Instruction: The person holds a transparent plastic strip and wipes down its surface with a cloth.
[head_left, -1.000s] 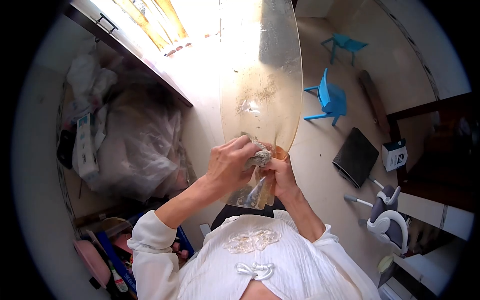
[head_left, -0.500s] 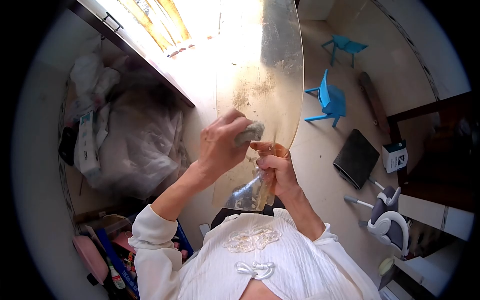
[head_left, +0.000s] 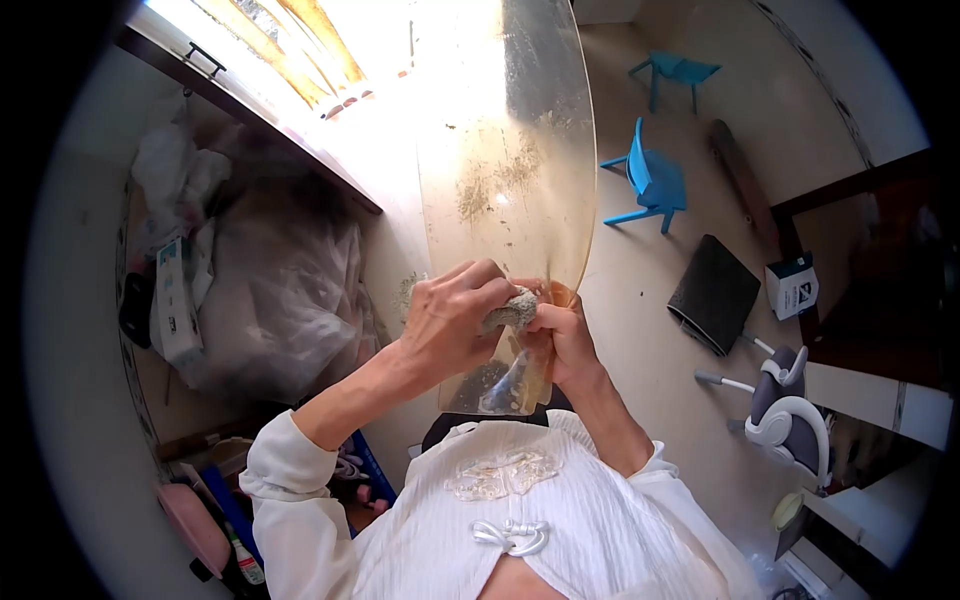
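Note:
A long, clear plastic sheet (head_left: 545, 225), yellowish and streaked with dirt, stretches from my lap away toward the bright window. My right hand (head_left: 572, 340) grips its near right part, where the plastic bends and folds. In my left hand (head_left: 455, 315), a crumpled grey-beige rag (head_left: 516, 311) is bunched under curled fingers. It lies over the near part of the sheet, right at my right thumb. A patch of brownish specks (head_left: 500, 178) marks the sheet farther out. The sheet's lower corner, glossy with reflections, hangs over my lap.
Blue chairs (head_left: 655, 180) stand on the floor at the right, with a skateboard (head_left: 743, 180), a dark folded mat (head_left: 714, 295) and a grey-white seat (head_left: 790, 415). To the left lie a plastic-covered heap (head_left: 285, 280) and a pink case (head_left: 193, 525).
My left hand with the rag has come down nearer to me, closer to my right hand. My right hand keeps its grip on the sheet. The whole view has shifted slightly.

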